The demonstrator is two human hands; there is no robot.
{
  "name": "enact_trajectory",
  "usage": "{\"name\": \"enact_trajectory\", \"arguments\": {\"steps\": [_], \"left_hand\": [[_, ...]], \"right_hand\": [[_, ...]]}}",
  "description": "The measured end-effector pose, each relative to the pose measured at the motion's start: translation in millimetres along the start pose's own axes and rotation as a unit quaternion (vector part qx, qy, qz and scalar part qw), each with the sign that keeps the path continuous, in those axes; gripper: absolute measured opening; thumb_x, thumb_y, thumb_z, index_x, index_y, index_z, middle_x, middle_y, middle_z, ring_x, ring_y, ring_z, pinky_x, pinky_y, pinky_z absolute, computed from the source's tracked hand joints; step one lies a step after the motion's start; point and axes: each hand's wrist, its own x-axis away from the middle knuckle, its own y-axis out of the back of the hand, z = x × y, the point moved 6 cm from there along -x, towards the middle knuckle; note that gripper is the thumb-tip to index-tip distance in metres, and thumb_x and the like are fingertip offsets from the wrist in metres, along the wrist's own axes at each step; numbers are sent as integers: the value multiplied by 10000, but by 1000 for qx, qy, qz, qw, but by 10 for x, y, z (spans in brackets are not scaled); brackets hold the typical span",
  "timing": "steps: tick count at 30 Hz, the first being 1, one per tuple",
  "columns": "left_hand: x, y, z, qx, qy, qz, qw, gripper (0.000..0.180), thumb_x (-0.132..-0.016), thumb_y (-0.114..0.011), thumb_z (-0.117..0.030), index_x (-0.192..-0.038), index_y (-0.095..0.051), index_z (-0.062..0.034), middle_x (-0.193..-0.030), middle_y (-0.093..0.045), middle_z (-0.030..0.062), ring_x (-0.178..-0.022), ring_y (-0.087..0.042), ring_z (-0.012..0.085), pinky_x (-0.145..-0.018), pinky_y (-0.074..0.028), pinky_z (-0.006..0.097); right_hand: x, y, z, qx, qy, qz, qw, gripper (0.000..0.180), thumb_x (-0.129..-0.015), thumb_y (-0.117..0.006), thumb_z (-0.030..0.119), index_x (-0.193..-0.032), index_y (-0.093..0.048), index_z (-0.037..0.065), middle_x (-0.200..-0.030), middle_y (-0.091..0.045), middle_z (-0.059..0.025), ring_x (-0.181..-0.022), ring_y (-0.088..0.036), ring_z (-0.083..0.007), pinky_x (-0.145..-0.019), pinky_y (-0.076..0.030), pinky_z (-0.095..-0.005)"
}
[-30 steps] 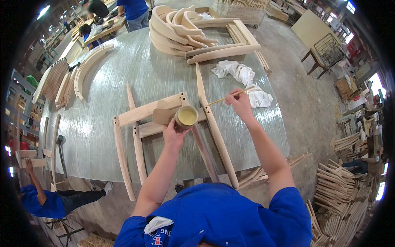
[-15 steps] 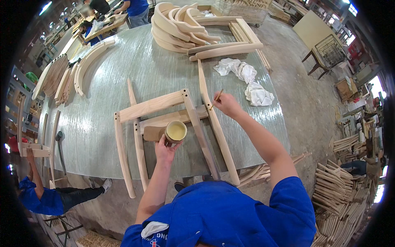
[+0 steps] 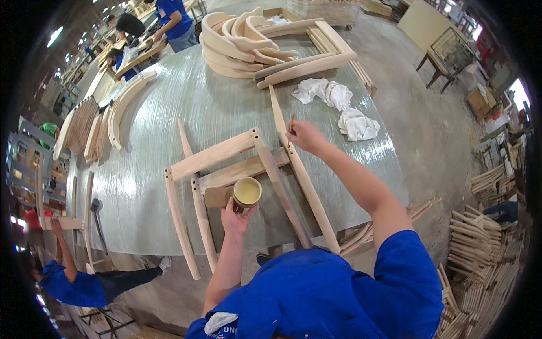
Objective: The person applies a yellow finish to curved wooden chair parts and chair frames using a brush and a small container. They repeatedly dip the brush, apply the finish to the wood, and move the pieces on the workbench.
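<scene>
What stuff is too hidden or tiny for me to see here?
In the head view:
Thin stick, middle: covered by the right hand.
Cup, underside: hidden by its wall and the left hand.
Wooden frame, inside its holes: too small.
Blue shirt, rest: cut off by lower edge.

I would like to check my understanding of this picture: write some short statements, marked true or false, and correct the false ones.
1. The left hand holds a round cup of pale yellow liquid. True.
2. The right hand is empty. False: it holds a thin brown stick.
3. Crumpled white cloths lie on the glossy grey-green tabletop. True.
4. The dark long-handled tool with a rounded head is to the right of the pale wooden chair-like frame. False: it is to the left.
5. Small dark holes show in the frame's wood. True.
</scene>
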Motion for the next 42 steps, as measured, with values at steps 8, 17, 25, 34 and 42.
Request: {"name": "enact_trajectory", "arguments": {"steps": [8,17,25,34,42], "left_hand": [[37,83,-20,-19,-6,-10,1000,413,-972,-290,-239,-1326,-344,-34,-1325,-390,132,-1230,-397,319,-948,-403,623],[76,106,19,-27,-1,2,1000,400,-963,-309,-234,-1313,-360,-48,-1340,-378,138,-1239,-390,319,-949,-405,617],[30,-3,65,12,23,60,998,350,-948,-393,-169,-1282,-291,-147,-1262,-430,120,-1136,-477,322,-831,-477,645],[101,0,6,-4,23,70,997,334,-941,-383,-149,-1269,-320,-131,-1257,-433,128,-1122,-487,329,-833,-480,639],[-243,-941,172,-103,45,138,984,366,-960,-310,-215,-1255,-403,-19,-1220,-474,133,-1130,-490,329,-888,-467,588]], "right_hand": [[-135,-102,73,57,12,22,998,173,-793,-562,177,-802,-529,8,-726,-581,-203,-706,-562,-397,-615,-439,-458],[36,142,66,17,-44,24,999,196,-804,-532,210,-852,-558,21,-794,-614,-196,-762,-591,-386,-666,-469,-465],[143,6,-115,-17,-59,9,998,223,-802,-552,230,-887,-557,24,-840,-615,-202,-807,-590,-381,-701,-465,-468],[274,241,-114,-48,-99,-89,990,202,-809,-621,223,-816,-576,27,-646,-575,-174,-613,-562,-345,-582,-447,-398],[1181,632,-587,-252,-54,-167,952,97,-793,-628,99,-784,-553,38,-761,-588,-79,-668,-588,-204,-598,-465,-323]]}}
